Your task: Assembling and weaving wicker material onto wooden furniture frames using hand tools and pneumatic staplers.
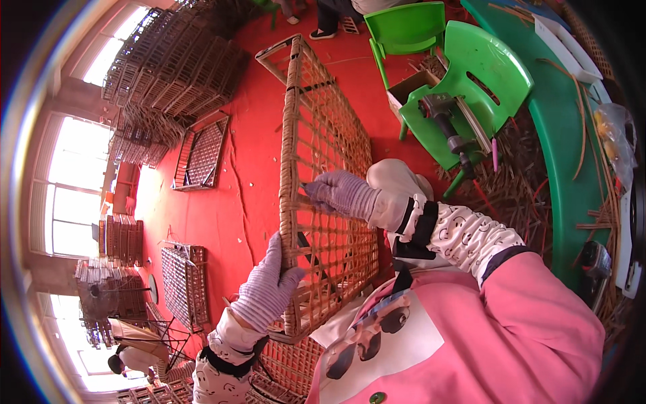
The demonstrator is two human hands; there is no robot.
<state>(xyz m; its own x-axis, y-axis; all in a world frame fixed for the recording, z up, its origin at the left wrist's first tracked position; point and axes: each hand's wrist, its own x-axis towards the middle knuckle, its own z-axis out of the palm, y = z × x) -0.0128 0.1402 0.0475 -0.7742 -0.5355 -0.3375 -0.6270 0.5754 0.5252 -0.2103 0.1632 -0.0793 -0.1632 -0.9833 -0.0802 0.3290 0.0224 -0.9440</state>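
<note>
Nearest the camera we have the pink top (531, 323), with a sunglasses picture across its white panel. Just beyond it, the woven frame (330, 161) stands on edge and slanting between our hands, its lattice facing right and its wrapped rim (289, 141) running up the middle of the view.

Our left hand (262, 289), in a striped glove, lies at the lower rim, thumb and fingers apart; we cannot tell how firmly it presses. Our right hand (346, 194) has its fingers bent together at the lattice just beside the rim. Whether a strand is pinched there is hidden from us.

We judge the step in hand to be close work on the rim, the left hand steadying and the right doing the finer part. A next move along this edge would call for keeping the frame upright with the left while the right fingertips find their place.

Farther out, a dark power tool (444, 124) rests on the near green chair (494, 57), within the right arm's side. A green table (552, 168) curves beyond it. To the left, more frames stand stacked (175, 67) past the red floor (252, 215).
</note>
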